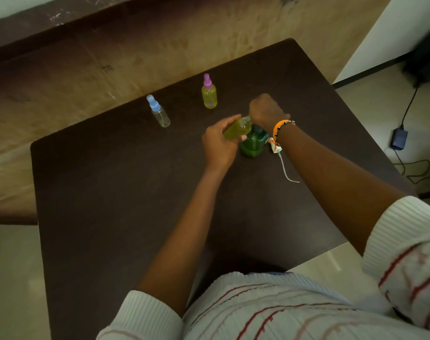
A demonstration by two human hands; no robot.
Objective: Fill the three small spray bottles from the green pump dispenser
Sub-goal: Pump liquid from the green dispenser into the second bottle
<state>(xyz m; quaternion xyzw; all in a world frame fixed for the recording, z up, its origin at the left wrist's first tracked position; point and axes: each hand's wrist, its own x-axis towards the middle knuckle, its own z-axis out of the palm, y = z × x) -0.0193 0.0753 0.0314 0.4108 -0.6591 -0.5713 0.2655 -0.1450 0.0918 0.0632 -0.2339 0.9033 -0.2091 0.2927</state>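
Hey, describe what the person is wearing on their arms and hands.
Both forearms are bare, with white ribbed sleeves pushed up near the elbows; the knit top carries thin red stripes. The right hand has an orange bracelet with dark and light beads at the wrist. The left hand wears nothing visible.

Dim indoor light, warm-greenish cast, low contrast. Brightest zones are the floor (370,114) at right and the pale wall (392,33) top right, so light seems to come from that side. Dark table (111,192) soaks up detail; a soft shadow sits on it just ahead of the torso. No hard glare. Wide-angle bend: table edges bow, corners stretch. Overall soft; right hand (266,110) and sleeves (405,241) slightly smeared.
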